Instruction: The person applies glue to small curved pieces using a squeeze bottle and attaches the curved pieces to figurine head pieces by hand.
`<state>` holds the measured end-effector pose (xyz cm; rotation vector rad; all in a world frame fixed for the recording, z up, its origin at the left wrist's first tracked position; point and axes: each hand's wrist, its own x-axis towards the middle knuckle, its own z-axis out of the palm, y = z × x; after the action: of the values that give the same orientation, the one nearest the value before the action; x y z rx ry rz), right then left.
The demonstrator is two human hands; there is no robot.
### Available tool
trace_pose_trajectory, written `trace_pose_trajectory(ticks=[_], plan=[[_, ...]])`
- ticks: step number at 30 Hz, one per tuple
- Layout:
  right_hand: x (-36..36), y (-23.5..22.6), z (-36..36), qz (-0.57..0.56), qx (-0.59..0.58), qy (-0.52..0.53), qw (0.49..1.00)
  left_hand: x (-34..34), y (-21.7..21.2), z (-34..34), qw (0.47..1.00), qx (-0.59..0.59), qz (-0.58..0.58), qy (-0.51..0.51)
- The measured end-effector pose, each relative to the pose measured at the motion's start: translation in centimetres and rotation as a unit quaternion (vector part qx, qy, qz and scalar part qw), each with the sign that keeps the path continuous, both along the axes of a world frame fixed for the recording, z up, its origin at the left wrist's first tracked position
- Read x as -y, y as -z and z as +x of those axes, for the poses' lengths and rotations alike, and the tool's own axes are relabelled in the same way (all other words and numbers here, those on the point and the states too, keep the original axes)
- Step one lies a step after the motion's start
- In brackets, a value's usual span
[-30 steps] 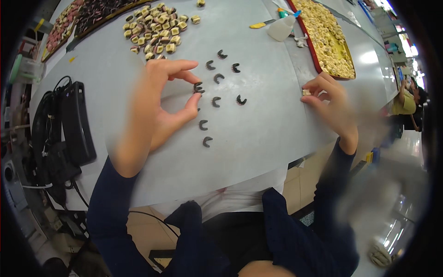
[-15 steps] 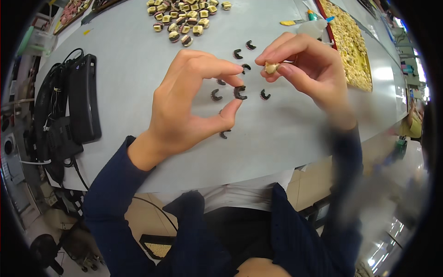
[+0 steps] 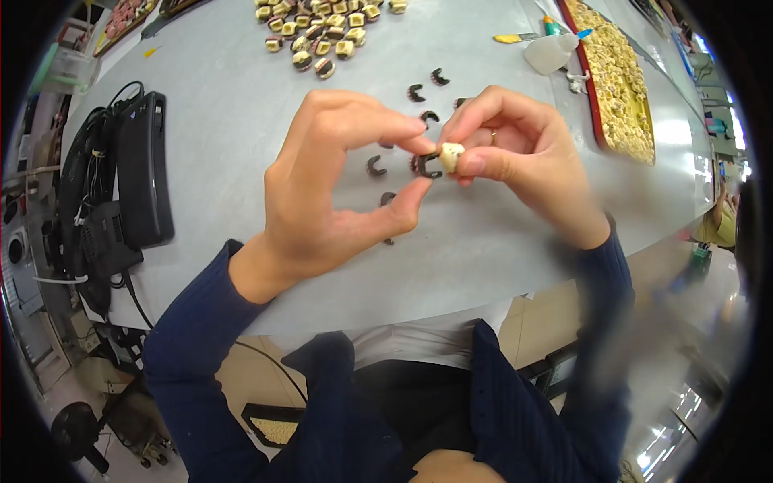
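Between thumb and fingertips, my left hand (image 3: 322, 177) pinches a small black C-shaped piece (image 3: 422, 167) with its opening facing right. My right hand (image 3: 515, 141) grips a small cream-coloured block (image 3: 451, 156) between thumb and forefinger. The block sits right at the open side of the C-shaped piece; whether they touch I cannot tell. More black C-shaped pieces lie on the table around my hands, such as a loose C-piece (image 3: 376, 166) and another C-piece (image 3: 415, 92). Some are partly hidden by my fingers.
A pile of cream-and-dark blocks (image 3: 322, 32) spreads at the far middle of the grey table (image 3: 217, 145). Far right stand a red-rimmed tray (image 3: 594, 105) full of cream pieces and a white squeeze bottle (image 3: 551, 53). A black power box (image 3: 145, 173) and cables lie left.
My right hand has moved left and down, bringing the cream block against the opening side of the black C-shaped piece. My left hand stays almost in place, still pinching it.
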<state>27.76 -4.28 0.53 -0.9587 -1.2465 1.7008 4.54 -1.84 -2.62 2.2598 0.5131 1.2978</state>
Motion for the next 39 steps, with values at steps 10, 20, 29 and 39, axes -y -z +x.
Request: trace_pose_trajectory(ticks=[10, 20, 29, 39], plan=[[0.3, -0.4, -1.0, -0.058, -0.033, -0.054, 0.996, 1.2, -0.5, -0.4, 0.999, 0.0, -0.039, -0.036], [-0.1, 1.4, -1.5, -0.003, -0.087, -0.066, 0.994, 1.4, -0.3, -1.3, 0.998, -0.017, -0.048, -0.035], [-2.8, 1.6, 4.4, 0.267, 0.198, 0.145, 0.932, -2.2, -1.3, -1.9, 0.983, -0.149, -0.069, -0.083], [-3.8, 3.1, 5.0, 0.319, 0.395, 0.161, 0.846, -2.0, -1.1, -3.3, 0.974, -0.205, -0.099, -0.006]])
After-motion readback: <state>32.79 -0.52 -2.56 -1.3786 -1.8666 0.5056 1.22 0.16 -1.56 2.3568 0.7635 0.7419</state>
